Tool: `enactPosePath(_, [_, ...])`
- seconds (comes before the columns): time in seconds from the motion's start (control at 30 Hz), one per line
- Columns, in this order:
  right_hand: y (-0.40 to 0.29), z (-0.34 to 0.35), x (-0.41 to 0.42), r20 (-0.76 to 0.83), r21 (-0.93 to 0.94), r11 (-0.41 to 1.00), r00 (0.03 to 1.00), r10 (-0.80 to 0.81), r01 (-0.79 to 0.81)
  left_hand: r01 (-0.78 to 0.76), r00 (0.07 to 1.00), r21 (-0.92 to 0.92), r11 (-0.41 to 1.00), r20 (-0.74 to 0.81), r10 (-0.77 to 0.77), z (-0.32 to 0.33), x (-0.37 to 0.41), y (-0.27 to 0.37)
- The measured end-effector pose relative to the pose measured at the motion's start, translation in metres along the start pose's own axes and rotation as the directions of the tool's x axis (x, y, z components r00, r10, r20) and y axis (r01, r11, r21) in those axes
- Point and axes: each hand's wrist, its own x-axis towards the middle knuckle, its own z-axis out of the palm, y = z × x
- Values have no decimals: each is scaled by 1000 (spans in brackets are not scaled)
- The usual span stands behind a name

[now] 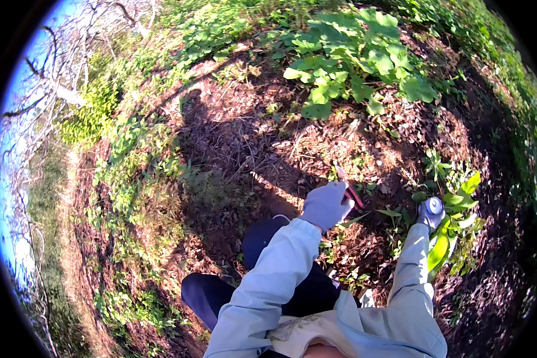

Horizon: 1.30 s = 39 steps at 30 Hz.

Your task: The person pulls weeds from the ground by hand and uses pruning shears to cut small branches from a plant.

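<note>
My left hand (326,203), in a pale grey glove, is closed on red-handled pruning shears (354,197). A metal tip shows above the fingers, angled away from me; whether the blades are parted is not visible. My right hand (427,218), also gloved, is to the right, low over the ground. It is closed around an object with a pale round end (434,206), whose kind I cannot make out. Broad bright-green leaves (439,250) lie against that hand on its right side. Between the two hands a few narrow leaves (388,213) rise from the soil.
A large-leaved green plant (340,58) stands ahead on leaf-littered soil (246,147). My bent knee (262,239) is beneath my left forearm. Low weeds (129,308) grow to the left, with bare branches (67,89) beyond. Deep shade (496,250) covers the right side.
</note>
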Motion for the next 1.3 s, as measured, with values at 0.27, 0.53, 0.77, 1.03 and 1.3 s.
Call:
enactPosePath(0.27, [-74,-10,-50,141,-245,968,990,-13,48,-126,986,13,992,-107,126,13,-7,-15])
enactPosePath(0.53, [-78,-27,-72,-51,-323,932,980,-193,167,-288,942,62,956,-158,295,24,-8,-26])
enactPosePath(0.77, [-93,-44,-96,69,-307,910,960,-271,279,-292,938,106,950,-160,307,16,-15,-34])
enactPosePath(1.03, [-60,-82,-130,20,117,941,948,319,-319,-293,951,109,950,-71,301,18,-14,-26])
enactPosePath(1.3, [-82,-102,-81,-193,34,990,971,141,-137,-181,983,132,975,3,182,11,-19,-22])
